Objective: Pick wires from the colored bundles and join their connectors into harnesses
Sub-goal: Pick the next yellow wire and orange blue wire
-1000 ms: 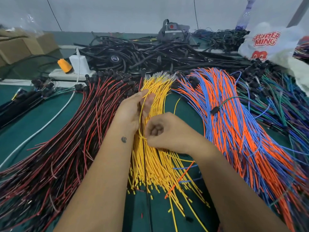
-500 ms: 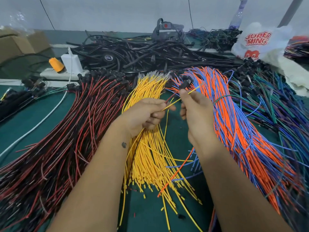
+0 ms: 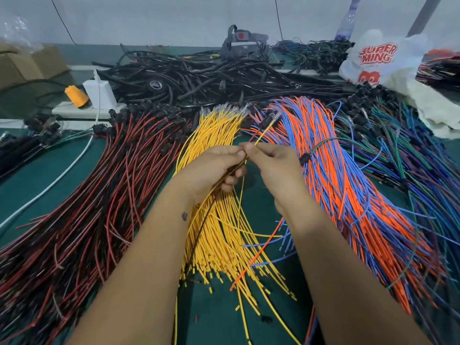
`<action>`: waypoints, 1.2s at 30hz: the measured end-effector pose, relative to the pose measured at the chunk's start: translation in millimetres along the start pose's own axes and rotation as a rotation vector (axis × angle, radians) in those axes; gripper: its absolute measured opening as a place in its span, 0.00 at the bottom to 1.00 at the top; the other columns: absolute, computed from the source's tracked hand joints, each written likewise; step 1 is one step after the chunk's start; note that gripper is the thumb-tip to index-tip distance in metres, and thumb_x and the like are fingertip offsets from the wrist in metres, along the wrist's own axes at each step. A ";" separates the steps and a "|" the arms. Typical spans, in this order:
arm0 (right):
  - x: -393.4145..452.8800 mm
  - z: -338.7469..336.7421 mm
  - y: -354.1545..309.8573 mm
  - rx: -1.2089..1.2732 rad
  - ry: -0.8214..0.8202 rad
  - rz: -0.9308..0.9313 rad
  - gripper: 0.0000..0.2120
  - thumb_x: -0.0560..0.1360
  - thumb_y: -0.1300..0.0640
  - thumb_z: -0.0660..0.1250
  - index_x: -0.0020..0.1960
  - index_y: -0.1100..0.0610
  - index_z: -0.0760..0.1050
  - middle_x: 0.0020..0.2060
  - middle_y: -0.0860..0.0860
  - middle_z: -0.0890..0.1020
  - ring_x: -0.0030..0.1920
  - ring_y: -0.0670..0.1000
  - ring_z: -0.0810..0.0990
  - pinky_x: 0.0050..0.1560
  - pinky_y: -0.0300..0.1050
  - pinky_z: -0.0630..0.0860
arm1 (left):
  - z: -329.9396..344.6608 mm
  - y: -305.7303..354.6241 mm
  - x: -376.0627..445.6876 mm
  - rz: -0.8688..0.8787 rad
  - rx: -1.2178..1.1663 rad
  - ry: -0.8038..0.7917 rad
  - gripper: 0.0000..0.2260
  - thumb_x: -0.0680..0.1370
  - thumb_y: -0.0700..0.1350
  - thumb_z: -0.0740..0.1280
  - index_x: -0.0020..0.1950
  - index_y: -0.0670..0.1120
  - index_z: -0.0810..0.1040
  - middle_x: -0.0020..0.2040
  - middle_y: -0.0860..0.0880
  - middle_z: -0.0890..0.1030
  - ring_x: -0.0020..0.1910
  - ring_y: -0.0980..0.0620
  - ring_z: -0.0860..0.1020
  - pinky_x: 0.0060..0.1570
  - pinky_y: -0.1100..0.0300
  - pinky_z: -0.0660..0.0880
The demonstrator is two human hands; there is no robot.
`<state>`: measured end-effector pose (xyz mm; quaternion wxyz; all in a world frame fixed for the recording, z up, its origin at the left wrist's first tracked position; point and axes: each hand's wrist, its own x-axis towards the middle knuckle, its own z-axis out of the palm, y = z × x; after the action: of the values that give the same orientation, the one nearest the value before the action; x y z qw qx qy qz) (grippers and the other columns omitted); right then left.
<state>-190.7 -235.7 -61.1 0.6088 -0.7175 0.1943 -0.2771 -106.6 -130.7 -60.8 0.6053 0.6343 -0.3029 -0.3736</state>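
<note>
**Wire-harness bench: items near to far**

Loose yellow wire (image 3: 271,313): trails off the front edge of the green table (image 3: 219,319).

Yellow bundle (image 3: 219,235): fanned out at centre, cut ends nearest, terminals at the far end.

Left hand (image 3: 211,168): above the yellow bundle, fingers curled round a dark wire (image 3: 199,235) and a yellow wire (image 3: 260,135); thumb and forefinger pinch them.

Right hand (image 3: 273,165): fingertip to fingertip with the left, pinching the same wires, which run up to a small connector (image 3: 270,118).

Red-and-black bundle (image 3: 99,195): left of the yellow, black connectors at its far end.

Orange-and-blue bundle (image 3: 348,190): right of the yellow, tied by a green wire.

Green-and-blue bundle (image 3: 410,155): far right.

Power strip (image 3: 87,109): beyond the red-and-black bundle, bearing a white charger (image 3: 99,92); an orange spool (image 3: 76,95) just beside it.

Black cable heap (image 3: 211,80): behind the bundles.

White plastic bag (image 3: 378,63): rear right, red lettering.

Cardboard boxes (image 3: 27,66): rear left.
</note>
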 end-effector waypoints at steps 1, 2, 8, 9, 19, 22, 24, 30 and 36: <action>-1.0 0.3 -0.1 -0.020 -0.012 -0.010 0.10 0.78 0.54 0.66 0.41 0.47 0.82 0.47 0.65 0.82 0.40 0.53 0.77 0.44 0.43 0.69 | -0.6 -0.4 0.7 -0.003 0.005 0.005 0.10 0.83 0.44 0.56 0.58 0.44 0.75 0.28 0.54 0.69 0.23 0.59 0.63 0.21 0.69 0.60; -1.4 0.3 -0.1 -0.035 -0.018 -0.019 0.10 0.79 0.54 0.66 0.41 0.47 0.82 0.47 0.66 0.81 0.39 0.52 0.75 0.43 0.43 0.69 | -1.0 -0.8 1.2 -0.006 0.009 0.008 0.10 0.83 0.44 0.56 0.59 0.45 0.75 0.27 0.54 0.68 0.23 0.59 0.62 0.21 0.69 0.59; -1.2 0.7 3.4 -0.240 0.036 -0.041 0.20 0.80 0.48 0.61 0.31 0.53 0.75 0.28 0.55 0.77 0.30 0.48 0.69 0.33 0.47 0.62 | -0.9 0.5 2.6 0.032 -0.092 0.085 0.11 0.83 0.44 0.55 0.45 0.48 0.75 0.25 0.56 0.62 0.19 0.62 0.58 0.18 0.71 0.55; -0.8 0.2 4.5 -0.297 0.060 -0.052 0.22 0.80 0.48 0.60 0.30 0.56 0.71 0.24 0.51 0.71 0.28 0.46 0.65 0.33 0.46 0.59 | -1.6 1.2 3.2 0.039 -0.142 0.123 0.12 0.84 0.44 0.55 0.44 0.47 0.73 0.25 0.55 0.62 0.19 0.61 0.58 0.18 0.70 0.54; 7.3 -39.3 -0.6 -1.087 0.314 -0.075 0.26 0.70 0.65 0.60 0.66 0.52 0.74 0.62 0.57 0.71 0.62 0.61 0.66 0.60 0.52 0.62 | -6.4 1.8 4.5 0.038 -0.401 0.226 0.13 0.83 0.45 0.55 0.39 0.47 0.67 0.24 0.55 0.58 0.19 0.60 0.54 0.17 0.69 0.51; 9.2 -46.8 4.9 -1.164 0.297 -0.029 0.24 0.70 0.65 0.62 0.65 0.53 0.75 0.62 0.57 0.70 0.63 0.61 0.65 0.59 0.51 0.60 | -6.5 -0.6 5.2 0.048 -0.366 0.218 0.12 0.83 0.44 0.56 0.40 0.46 0.69 0.24 0.55 0.59 0.20 0.60 0.55 0.17 0.68 0.51; 10.2 -43.6 9.1 -1.225 0.271 -0.113 0.23 0.70 0.63 0.63 0.64 0.53 0.76 0.63 0.56 0.71 0.64 0.60 0.65 0.60 0.51 0.58 | -6.7 -1.0 6.4 0.045 -0.370 0.220 0.11 0.83 0.44 0.56 0.41 0.46 0.69 0.23 0.55 0.60 0.20 0.60 0.56 0.17 0.68 0.52; 14.3 -25.5 25.2 -1.397 0.063 -0.211 0.18 0.76 0.57 0.61 0.65 0.56 0.71 0.61 0.53 0.73 0.65 0.58 0.65 0.64 0.54 0.56 | -6.0 -1.3 5.9 0.046 -0.342 0.222 0.12 0.83 0.44 0.56 0.41 0.45 0.70 0.23 0.54 0.60 0.19 0.60 0.57 0.17 0.68 0.53; 18.7 -25.8 25.7 -1.428 0.145 -0.124 0.07 0.76 0.58 0.66 0.53 0.57 0.74 0.50 0.55 0.79 0.58 0.60 0.71 0.55 0.52 0.59 | -5.8 -0.9 4.6 0.047 -0.315 0.211 0.12 0.83 0.44 0.56 0.41 0.45 0.70 0.24 0.54 0.60 0.20 0.60 0.57 0.17 0.68 0.54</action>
<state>-191.1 -271.8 -80.6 -0.0404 -0.9299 0.3271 -0.1634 -99.3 -131.4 -62.3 0.7340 0.5603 -0.1901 -0.3335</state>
